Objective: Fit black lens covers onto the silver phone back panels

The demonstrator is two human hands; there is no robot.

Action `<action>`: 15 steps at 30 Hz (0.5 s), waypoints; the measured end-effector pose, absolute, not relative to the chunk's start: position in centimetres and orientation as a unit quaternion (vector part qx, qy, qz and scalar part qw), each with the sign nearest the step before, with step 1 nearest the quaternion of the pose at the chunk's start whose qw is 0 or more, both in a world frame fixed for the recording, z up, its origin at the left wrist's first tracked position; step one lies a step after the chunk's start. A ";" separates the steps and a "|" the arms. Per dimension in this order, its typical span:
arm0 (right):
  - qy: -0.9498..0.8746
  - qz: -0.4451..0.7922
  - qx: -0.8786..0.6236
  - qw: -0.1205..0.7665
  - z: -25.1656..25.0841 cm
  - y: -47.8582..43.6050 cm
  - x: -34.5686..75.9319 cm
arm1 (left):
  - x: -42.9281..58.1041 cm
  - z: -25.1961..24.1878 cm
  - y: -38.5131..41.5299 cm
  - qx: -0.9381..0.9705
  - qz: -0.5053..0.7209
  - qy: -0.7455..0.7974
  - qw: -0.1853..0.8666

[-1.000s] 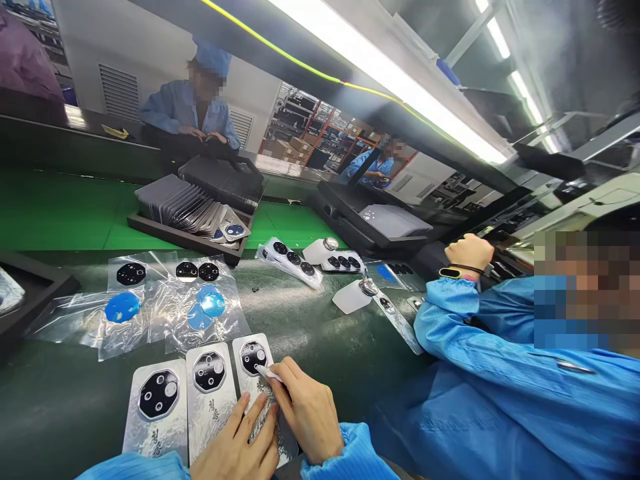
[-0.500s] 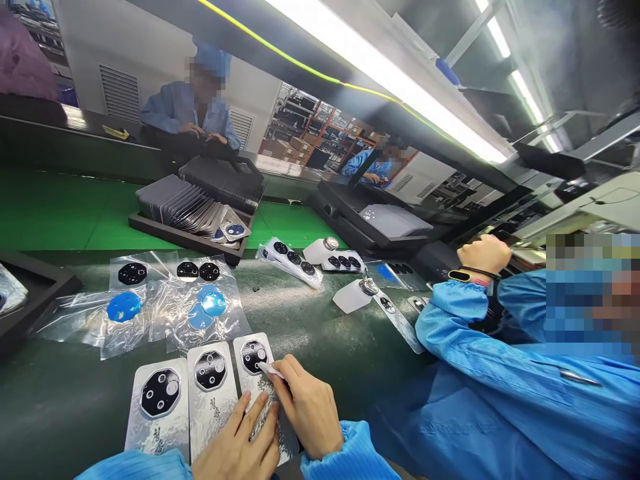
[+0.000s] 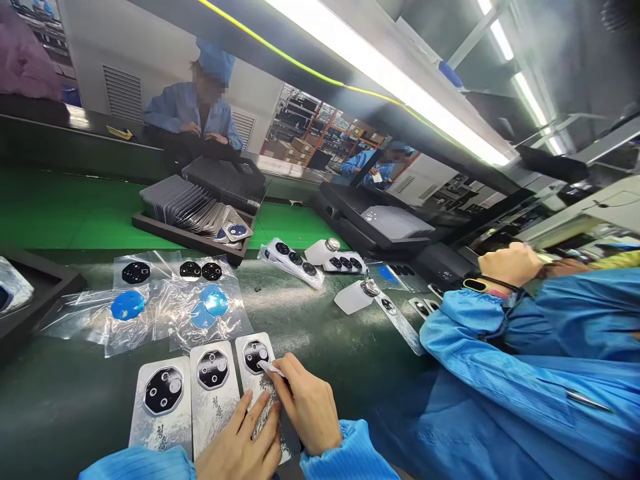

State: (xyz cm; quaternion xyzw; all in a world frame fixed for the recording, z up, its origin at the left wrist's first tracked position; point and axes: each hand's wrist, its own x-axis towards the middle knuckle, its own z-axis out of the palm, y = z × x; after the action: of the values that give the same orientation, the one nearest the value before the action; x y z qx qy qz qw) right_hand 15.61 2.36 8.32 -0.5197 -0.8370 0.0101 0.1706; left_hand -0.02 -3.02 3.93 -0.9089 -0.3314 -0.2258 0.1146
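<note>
Three silvery phone back covers stand side by side at the front: a left one [image 3: 150,427], a middle one [image 3: 207,423] and a right one [image 3: 251,384]. Each carries a black octagonal camera plate with round holes near its top. My left hand [image 3: 245,437] lies with fingers spread over the lower parts of the middle and right covers. In a pinch, my right hand [image 3: 307,400] holds a small folded white wipe [image 3: 271,368], its tip touching the right cover's camera plate [image 3: 256,356]. The lower right cover is partly hidden by my hands.
Clear plastic film [image 3: 165,307] with black plates and blue discs lies behind the covers. Behind it stands a black tray [image 3: 187,240] of stacked covers. White pump bottles [image 3: 351,297] are to the right, beside a co-worker's blue sleeve [image 3: 465,320]. Another black tray [image 3: 65,280] is at left.
The whole view has shifted slightly. The co-worker's raised fist at right has moved further right. My hands and the wipe keep nearly the same place on the right cover.
</note>
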 end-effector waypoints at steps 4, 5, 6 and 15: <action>-0.834 0.004 -0.524 0.172 8.0 2.5 15.8 | 0.0 4.0 -3.0 -0.908 -0.230 -0.330 0.118; -0.834 0.004 -0.524 0.171 8.0 2.6 15.8 | 0.0 4.0 -3.0 -0.907 -0.234 -0.330 0.119; -0.835 0.006 -0.523 0.171 8.1 2.6 15.7 | -0.1 4.0 -3.0 -0.906 -0.237 -0.330 0.120; -0.836 0.013 -0.524 0.162 8.6 2.6 15.7 | -0.1 3.6 -3.1 -0.908 -0.228 -0.329 0.120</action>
State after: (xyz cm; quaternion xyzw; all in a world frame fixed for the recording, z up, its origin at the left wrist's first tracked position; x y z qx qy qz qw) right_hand 15.73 2.57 8.58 -0.5243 -0.8359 0.0131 0.1620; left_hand -0.05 -3.10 3.56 -0.9084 -0.3292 -0.2281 0.1202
